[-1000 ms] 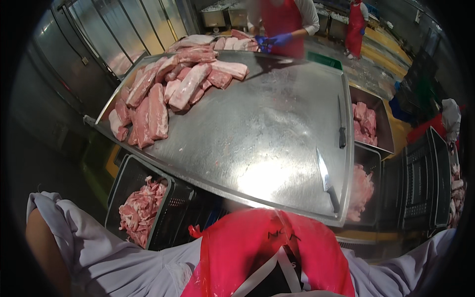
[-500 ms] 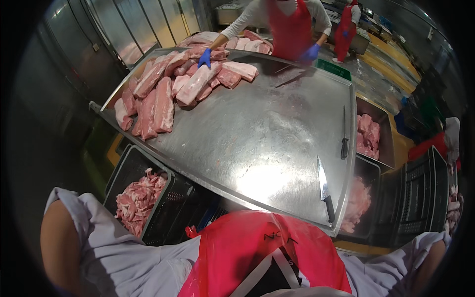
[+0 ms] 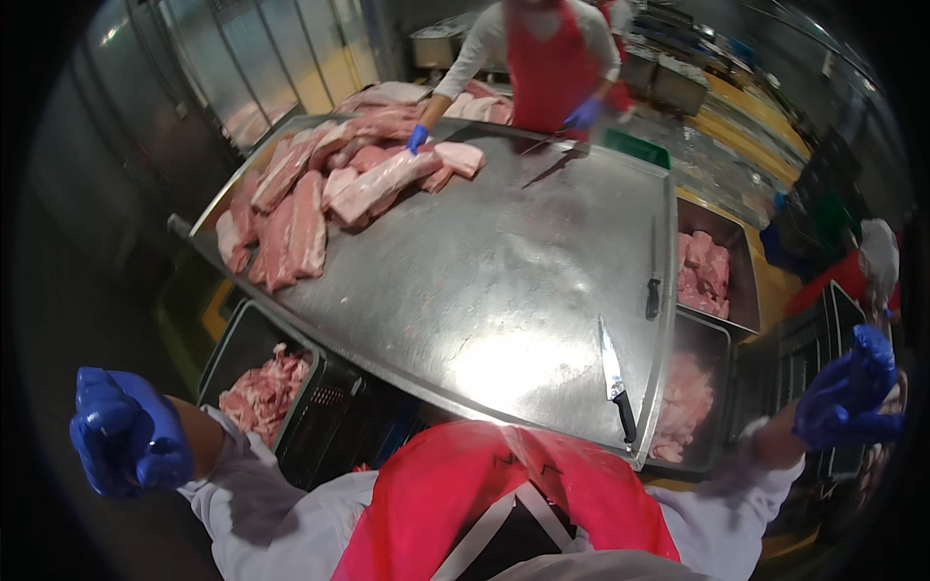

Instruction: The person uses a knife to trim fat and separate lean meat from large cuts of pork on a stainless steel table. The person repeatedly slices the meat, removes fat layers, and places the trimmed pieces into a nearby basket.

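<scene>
Knife (image 3: 614,378) with a black handle lies on the steel tabletop (image 3: 484,290) near its front edge, closest to the right hand (image 3: 852,392). Both blue-gloved hands are raised wide apart off the tabletop, holding nothing; the left hand (image 3: 126,433) is loosely curled, the right half-closed. Pork slabs (image 3: 320,194) lie at the far left.

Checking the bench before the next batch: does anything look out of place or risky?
One thing: the knife lies loose near the table front edge, handle at the rim. A second knife lies by the right edge. Both hands are raised off to the sides, holding nothing. No spills show.
</scene>
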